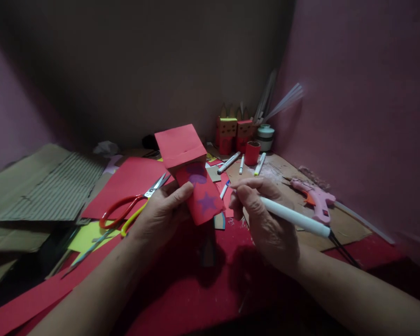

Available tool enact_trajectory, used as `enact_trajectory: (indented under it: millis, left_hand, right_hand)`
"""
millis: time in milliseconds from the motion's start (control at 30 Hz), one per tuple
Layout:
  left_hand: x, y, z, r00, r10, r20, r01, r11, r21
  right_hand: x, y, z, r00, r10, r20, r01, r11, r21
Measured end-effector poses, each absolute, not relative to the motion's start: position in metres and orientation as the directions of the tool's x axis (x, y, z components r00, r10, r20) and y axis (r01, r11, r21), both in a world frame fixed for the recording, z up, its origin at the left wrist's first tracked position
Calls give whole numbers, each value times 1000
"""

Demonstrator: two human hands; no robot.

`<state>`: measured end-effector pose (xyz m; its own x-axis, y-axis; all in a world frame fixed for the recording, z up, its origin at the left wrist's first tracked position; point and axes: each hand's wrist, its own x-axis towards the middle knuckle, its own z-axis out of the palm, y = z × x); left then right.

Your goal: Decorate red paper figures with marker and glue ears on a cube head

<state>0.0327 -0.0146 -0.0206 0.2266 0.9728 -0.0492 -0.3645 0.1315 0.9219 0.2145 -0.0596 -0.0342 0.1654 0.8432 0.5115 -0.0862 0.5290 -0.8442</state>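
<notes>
A small red paper-covered box figure [213, 189] is gripped in my left hand [166, 207], the thumb lying across its front. Its wider red head block sits at the top, and the front bears a purple star and a purple rounded shape. Between the fingers of my right hand [266, 214] is a white marker [297, 218], its tip end toward the figure but apart from it. Beside my left hand lie scissors [126, 210] with red and yellow handles, blades apart. A small marker cap or pen [225, 189] with a blue end lies behind the figure.
Corrugated cardboard [52, 186] is piled at the left, near red paper [126, 175]. A pink glue gun [313, 196] rests on cardboard at right. Several markers [228, 163], a red cylinder [252, 154], finished-looking box figures [227, 135] and a lidded jar [265, 137] stand or lie at the back.
</notes>
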Motion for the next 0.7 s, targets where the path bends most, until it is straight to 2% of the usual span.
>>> enact_trajectory:
  millis: [400, 700]
  left_hand:
    - [28, -14, -19, 341, 940, -32, -350, 158, 923]
    - [26, -14, -16, 328, 944, -28, -361, 153, 920]
  right_hand:
    - [216, -53, -32, 200, 844, 498, -67, 519, -852]
    - [218, -50, -41, 66, 855, 514, -114, 518, -848]
